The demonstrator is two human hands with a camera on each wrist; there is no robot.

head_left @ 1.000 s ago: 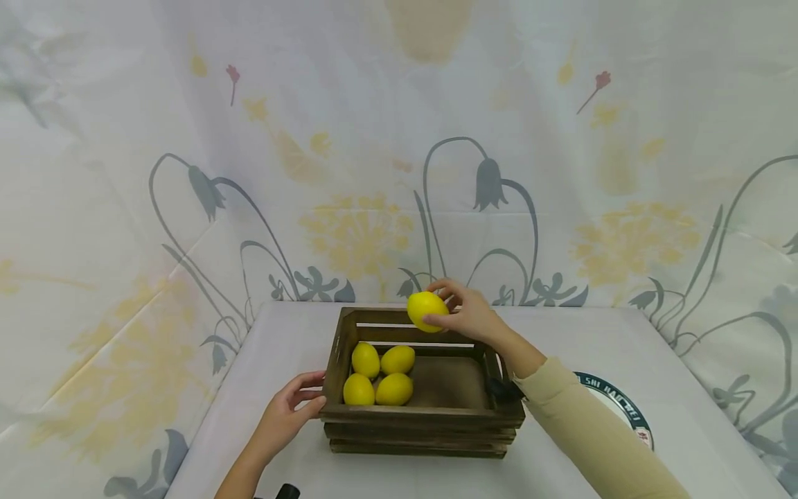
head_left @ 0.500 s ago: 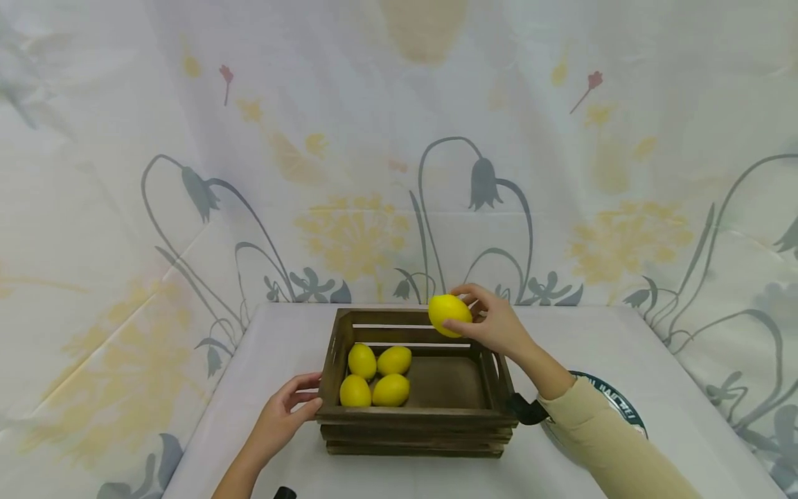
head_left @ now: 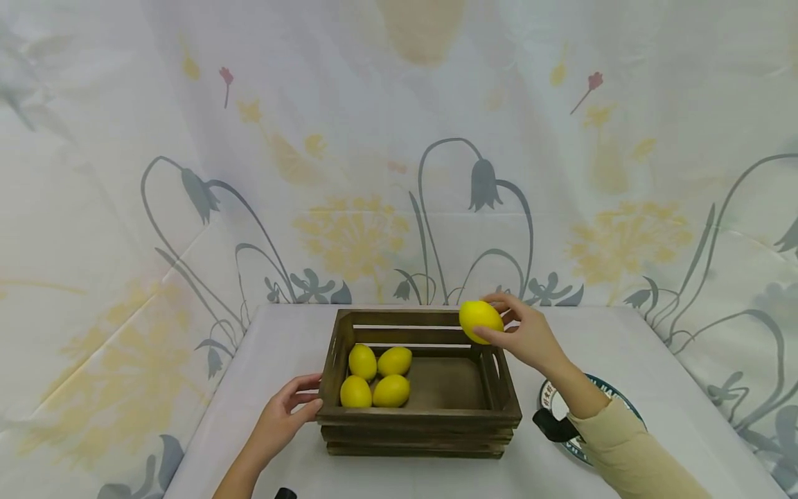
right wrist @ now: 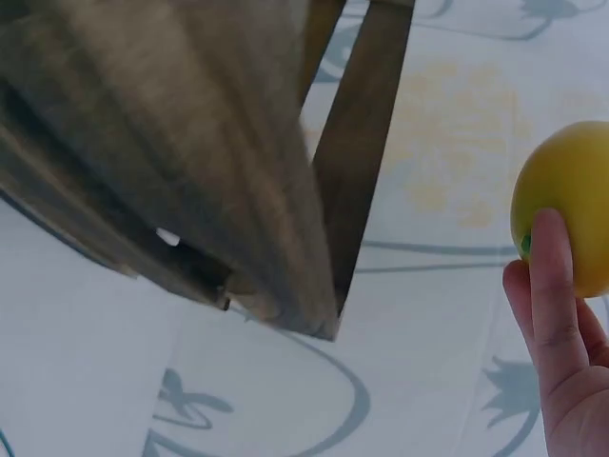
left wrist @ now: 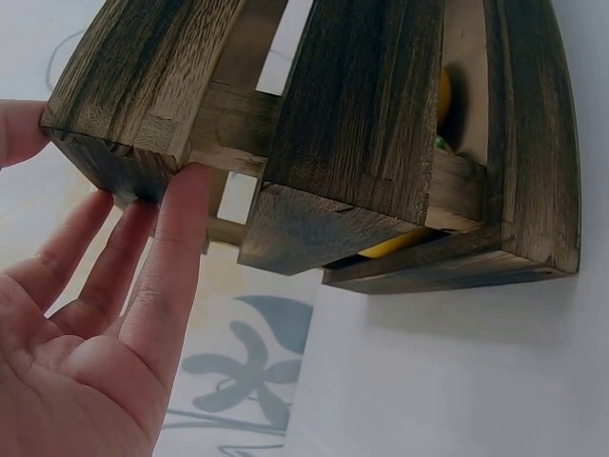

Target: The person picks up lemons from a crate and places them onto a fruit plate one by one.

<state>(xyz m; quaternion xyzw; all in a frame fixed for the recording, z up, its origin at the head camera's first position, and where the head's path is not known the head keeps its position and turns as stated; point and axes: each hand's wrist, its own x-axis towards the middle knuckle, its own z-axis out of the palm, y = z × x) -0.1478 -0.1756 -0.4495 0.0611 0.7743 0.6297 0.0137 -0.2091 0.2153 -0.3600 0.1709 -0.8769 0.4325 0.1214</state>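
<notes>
In the head view my right hand (head_left: 526, 336) holds a yellow lemon (head_left: 480, 321) between thumb and fingers, above the crate's back right corner. The right wrist view has this lemon (right wrist: 571, 209) at its right edge, partly cut off, with a green spot near the fingers. The dark wooden slatted crate (head_left: 418, 420) stands on the white table. Several more lemons (head_left: 391, 391) lie grouped in its left half. At the crate's left front corner, my left hand (head_left: 285, 419) grips the top slat's end; the left wrist view shows its fingers (left wrist: 176, 257) against the wood.
Right of the crate lies a round plate (head_left: 595, 454) with a green lettered rim, partly covered by the right forearm and a black wrist device (head_left: 553, 425). Behind the white table (head_left: 274, 346) hangs a flower-printed cloth (head_left: 355, 242).
My right hand has carried the lemon rightward, from over the crate's back middle to its back right corner. The left hand stays at the crate, and the lemons inside have not moved.
</notes>
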